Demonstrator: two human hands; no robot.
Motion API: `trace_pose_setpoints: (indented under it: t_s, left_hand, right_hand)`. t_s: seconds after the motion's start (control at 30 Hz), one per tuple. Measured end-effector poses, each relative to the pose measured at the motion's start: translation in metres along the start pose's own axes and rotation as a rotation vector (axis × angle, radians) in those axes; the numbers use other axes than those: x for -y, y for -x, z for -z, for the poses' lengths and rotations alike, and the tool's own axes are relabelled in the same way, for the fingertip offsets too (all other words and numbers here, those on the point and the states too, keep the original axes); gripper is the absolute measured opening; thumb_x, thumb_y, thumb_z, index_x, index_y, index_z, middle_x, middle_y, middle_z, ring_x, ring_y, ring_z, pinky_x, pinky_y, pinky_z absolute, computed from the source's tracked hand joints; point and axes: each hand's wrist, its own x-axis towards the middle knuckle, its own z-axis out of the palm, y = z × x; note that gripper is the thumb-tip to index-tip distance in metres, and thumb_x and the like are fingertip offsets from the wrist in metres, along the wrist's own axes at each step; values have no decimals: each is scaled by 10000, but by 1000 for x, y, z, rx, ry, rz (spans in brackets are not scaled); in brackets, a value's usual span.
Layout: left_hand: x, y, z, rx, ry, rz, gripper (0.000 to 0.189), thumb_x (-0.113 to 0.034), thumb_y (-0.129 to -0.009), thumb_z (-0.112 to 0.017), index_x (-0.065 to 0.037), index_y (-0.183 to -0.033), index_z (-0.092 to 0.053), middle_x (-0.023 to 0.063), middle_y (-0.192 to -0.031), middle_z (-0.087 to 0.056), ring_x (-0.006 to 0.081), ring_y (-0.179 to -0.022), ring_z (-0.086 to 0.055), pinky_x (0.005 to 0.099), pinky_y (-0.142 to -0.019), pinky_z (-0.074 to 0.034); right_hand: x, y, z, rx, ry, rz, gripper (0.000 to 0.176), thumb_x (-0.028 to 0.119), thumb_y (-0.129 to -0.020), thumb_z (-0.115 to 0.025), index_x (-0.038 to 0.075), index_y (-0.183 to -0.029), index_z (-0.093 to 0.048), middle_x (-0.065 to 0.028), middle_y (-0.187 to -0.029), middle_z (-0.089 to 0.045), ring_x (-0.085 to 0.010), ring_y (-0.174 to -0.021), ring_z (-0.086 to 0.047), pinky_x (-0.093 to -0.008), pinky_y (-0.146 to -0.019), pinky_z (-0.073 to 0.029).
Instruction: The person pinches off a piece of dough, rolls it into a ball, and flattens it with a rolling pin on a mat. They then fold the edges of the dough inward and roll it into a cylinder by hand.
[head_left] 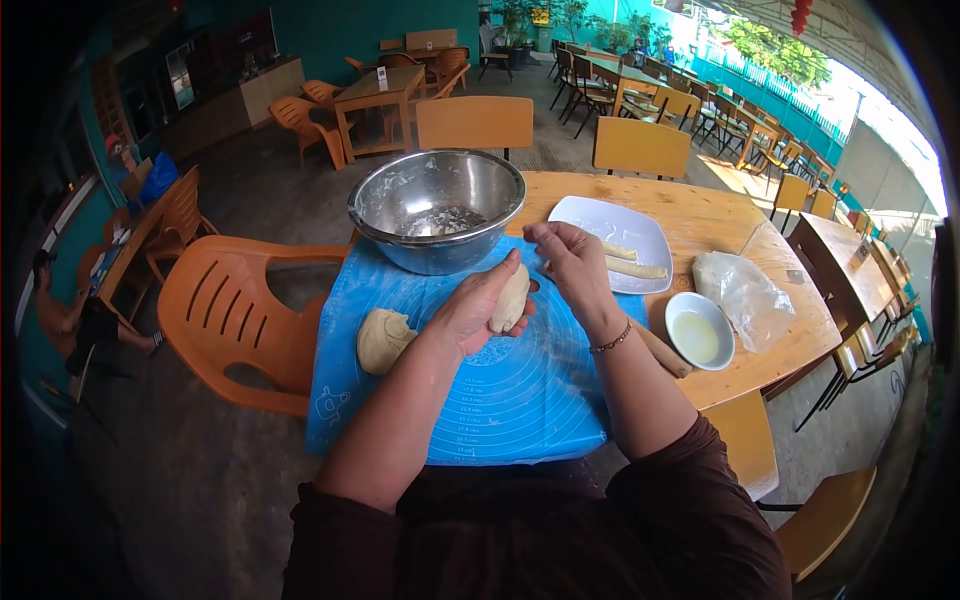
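My left hand (480, 307) is wrapped round a pale piece of dough (512, 298), held above a blue silicone mat (470, 420) printed with measuring rings. Just to its right is my right hand (574, 262), raised with thumb and fingers pinched together. Whether anything small is between those fingers I cannot make out. A larger lump of dough (384, 340) rests on the mat, left of my left forearm. Behind my right hand, a white square plate (640, 222) carries rolled dough strips (632, 268). Partly hidden by my right forearm lies a wooden rolling pin (660, 352).
A large steel bowl (437, 205) with floury residue stands at the mat's back edge. To the right are a small white bowl (700, 330) of yellowish liquid and a plastic bag (745, 300). An orange chair (240, 320) touches the table's left side. Another person sits far left.
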Motion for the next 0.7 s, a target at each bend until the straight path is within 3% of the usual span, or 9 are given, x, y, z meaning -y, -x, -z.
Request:
trace_pose_setpoints:
  t_s: [0.07, 0.13, 0.17, 0.27, 0.33, 0.43, 0.47, 0.57, 0.7]
  left_hand:
    - [5, -2, 1, -16, 127, -15, 662, -653, -958, -400, -22, -1038, -581, 90, -805, -606, 167, -626, -586, 303, -517, -488]
    - [8, -5, 2, -33, 254, -31, 729, -724, -931, -364, -33, -996, -585, 80, -780, -600, 170, -611, -582, 310, -509, -494]
    - [9, -7, 2, -99, 233, -68, 757, -760, -914, -322, -50, -972, -576, 70, -757, -578, 174, -606, -571, 319, -506, -488]
    - [10, -7, 1, -158, 143, -104, 769, -795, -897, -279, -79, -929, -558, 55, -721, -537, 175, -598, -551, 326, -500, -479]
    - [7, -6, -3, -181, 57, -111, 758, -799, -894, -277, -93, -914, -552, 48, -708, -517, 168, -596, -542, 321, -496, -475]
    - [4, -3, -8, -183, 6, -145, 752, -792, -900, -282, -90, -914, -552, 44, -713, -523, 161, -597, -543, 322, -491, -477]
    - [9, -7, -2, -154, 40, -70, 598, -652, -983, -328, -105, -1062, -555, 43, -753, -554, 159, -634, -562, 324, -491, -462]
    - [7, -3, -10, -164, -17, -104, 525, -573, -996, -416, -78, -1083, -565, 50, -781, -569, 155, -637, -566, 333, -488, -478]
    - [2, 1, -7, -156, 226, -170, 459, -439, -994, -513, 13, -1047, -571, 102, -842, -573, 228, -680, -594, 406, -617, -547]
  right_hand:
    - [1, 3, -8, -166, 34, 110, 332, 290, -995, -558, 1, -1080, -696, -53, -911, -686, -105, -863, -578, -265, -737, -465]
    - [6, 13, -13, 6, 38, 282, 441, 317, -1035, -471, -72, -1129, -657, -89, -910, -698, -145, -826, -615, -301, -758, -496]
    - [4, 16, -12, 262, 108, 161, 459, 321, -1052, -417, -66, -1144, -646, -92, -882, -693, -135, -749, -614, -288, -686, -503]
    - [14, 30, -27, 278, 249, 104, 481, 333, -1060, -386, -64, -1158, -640, -112, -825, -678, -148, -657, -620, -282, -594, -499]
    - [6, 25, -27, 85, 19, 226, 493, 347, -1061, -381, -61, -1068, -658, -125, -766, -656, -165, -571, -612, -290, -527, -486]
    - [6, 22, -20, 250, 143, 144, 494, 348, -1061, -384, -55, -965, -654, -135, -731, -643, -170, -571, -617, -300, -537, -492]
    - [5, 23, -21, 250, 142, 143, 494, 348, -1061, -384, -55, -965, -654, -135, -731, -643, -170, -571, -617, -300, -537, -492]
    - [-5, 19, -22, -18, 278, 184, 485, 351, -1049, -412, -52, -903, -636, -140, -803, -656, -194, -699, -649, -323, -607, -503]
    - [-12, 7, -13, -162, 234, 283, 473, 363, -1029, -461, -62, -943, -651, -149, -851, -659, -198, -820, -656, -319, -669, -503]
